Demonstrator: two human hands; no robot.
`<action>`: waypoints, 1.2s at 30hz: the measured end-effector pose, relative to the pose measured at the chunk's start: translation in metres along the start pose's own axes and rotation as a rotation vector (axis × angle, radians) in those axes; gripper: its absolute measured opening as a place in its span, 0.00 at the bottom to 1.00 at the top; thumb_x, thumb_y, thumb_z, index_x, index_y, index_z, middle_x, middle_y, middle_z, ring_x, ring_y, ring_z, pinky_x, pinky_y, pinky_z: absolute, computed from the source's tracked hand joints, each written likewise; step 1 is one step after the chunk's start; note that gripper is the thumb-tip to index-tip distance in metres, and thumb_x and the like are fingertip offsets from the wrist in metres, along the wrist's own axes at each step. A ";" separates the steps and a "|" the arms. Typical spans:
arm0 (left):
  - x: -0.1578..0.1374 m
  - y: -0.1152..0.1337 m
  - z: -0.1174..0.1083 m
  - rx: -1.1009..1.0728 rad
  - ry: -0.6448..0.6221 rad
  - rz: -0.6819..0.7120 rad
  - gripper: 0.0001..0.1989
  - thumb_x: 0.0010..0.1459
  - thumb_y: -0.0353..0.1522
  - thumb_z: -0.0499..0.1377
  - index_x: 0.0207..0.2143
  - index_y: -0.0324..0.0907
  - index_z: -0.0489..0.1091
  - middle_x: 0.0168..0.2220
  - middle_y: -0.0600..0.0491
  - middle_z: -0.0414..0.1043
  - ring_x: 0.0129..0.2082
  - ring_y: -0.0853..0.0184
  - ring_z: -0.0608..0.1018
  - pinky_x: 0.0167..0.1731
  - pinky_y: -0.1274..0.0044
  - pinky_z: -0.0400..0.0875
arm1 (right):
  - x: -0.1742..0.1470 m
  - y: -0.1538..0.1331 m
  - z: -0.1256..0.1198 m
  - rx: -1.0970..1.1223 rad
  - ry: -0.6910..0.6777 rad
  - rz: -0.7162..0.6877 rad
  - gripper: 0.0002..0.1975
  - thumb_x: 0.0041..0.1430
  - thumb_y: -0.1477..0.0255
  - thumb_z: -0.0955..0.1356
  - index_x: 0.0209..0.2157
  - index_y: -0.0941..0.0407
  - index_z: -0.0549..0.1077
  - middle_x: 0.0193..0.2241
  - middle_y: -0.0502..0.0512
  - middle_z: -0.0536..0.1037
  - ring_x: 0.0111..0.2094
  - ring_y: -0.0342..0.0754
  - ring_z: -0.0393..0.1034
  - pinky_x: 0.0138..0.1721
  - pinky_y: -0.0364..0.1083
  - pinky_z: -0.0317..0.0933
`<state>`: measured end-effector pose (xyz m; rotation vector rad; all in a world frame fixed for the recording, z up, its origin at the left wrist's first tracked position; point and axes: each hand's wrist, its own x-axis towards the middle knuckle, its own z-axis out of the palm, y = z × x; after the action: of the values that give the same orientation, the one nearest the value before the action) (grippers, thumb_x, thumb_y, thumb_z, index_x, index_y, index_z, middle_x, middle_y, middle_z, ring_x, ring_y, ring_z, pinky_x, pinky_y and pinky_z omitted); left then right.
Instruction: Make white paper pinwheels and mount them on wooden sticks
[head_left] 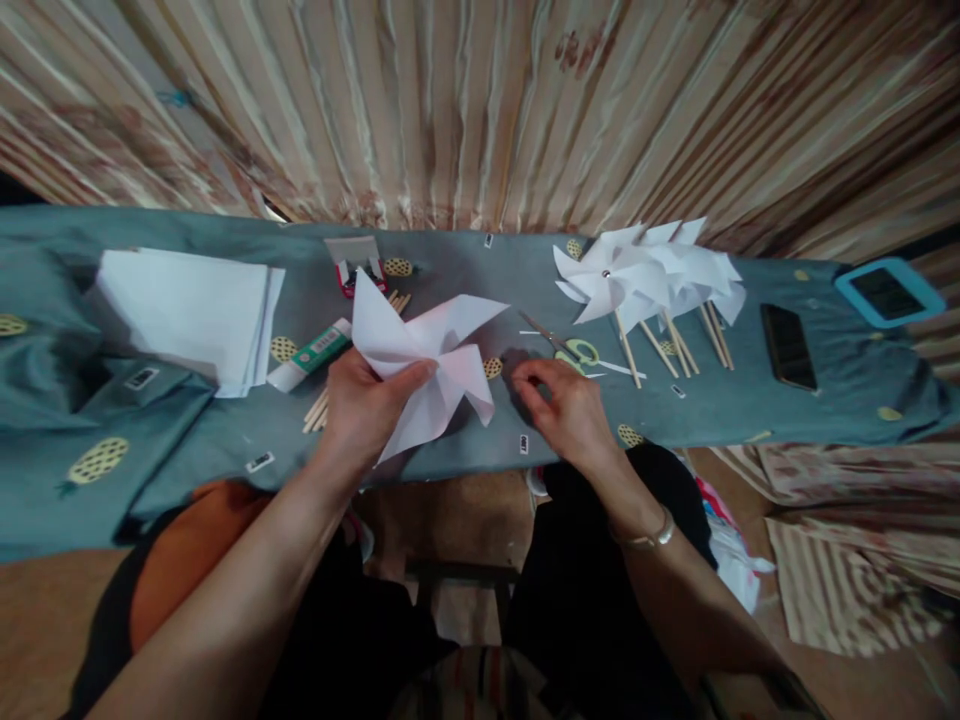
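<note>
My left hand (367,400) pinches a white paper pinwheel (450,335), its thumb pressed on the folded tips at the centre. No stick shows on this pinwheel. To its right, my right hand (559,405) hovers near the table's front part with thumb and fingertips drawn together; whether something small is between them I cannot make out. Just beyond that hand lie scissors (577,350) with pale green handles, among thin paper strips. Partly under my left hand are several wooden sticks (319,410), and a green and white glue stick (311,355) lies beside them.
A stack of white paper (187,310) lies at the left. Behind the held pinwheel stands an opened small red box (356,270). Several finished pinwheels on sticks (652,270) overlap at the right, near a dark phone (787,345) and a blue-framed device (889,292). A striped curtain (450,110) hangs behind the table.
</note>
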<state>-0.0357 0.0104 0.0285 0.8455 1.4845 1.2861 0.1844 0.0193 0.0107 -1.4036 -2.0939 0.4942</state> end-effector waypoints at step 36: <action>-0.028 0.011 0.022 0.029 -0.205 0.132 0.19 0.44 0.37 0.69 0.40 0.40 0.76 0.38 0.49 0.81 0.39 0.57 0.81 0.43 0.69 0.76 | -0.007 -0.044 -0.005 0.413 0.063 0.015 0.02 0.58 0.74 0.71 0.33 0.52 0.76 0.66 0.53 0.62 0.71 0.53 0.46 0.68 0.61 0.45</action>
<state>-0.0078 -0.0069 0.0457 1.0763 1.3053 1.2350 0.1582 -0.0036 0.0382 -1.1764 -1.8013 0.8239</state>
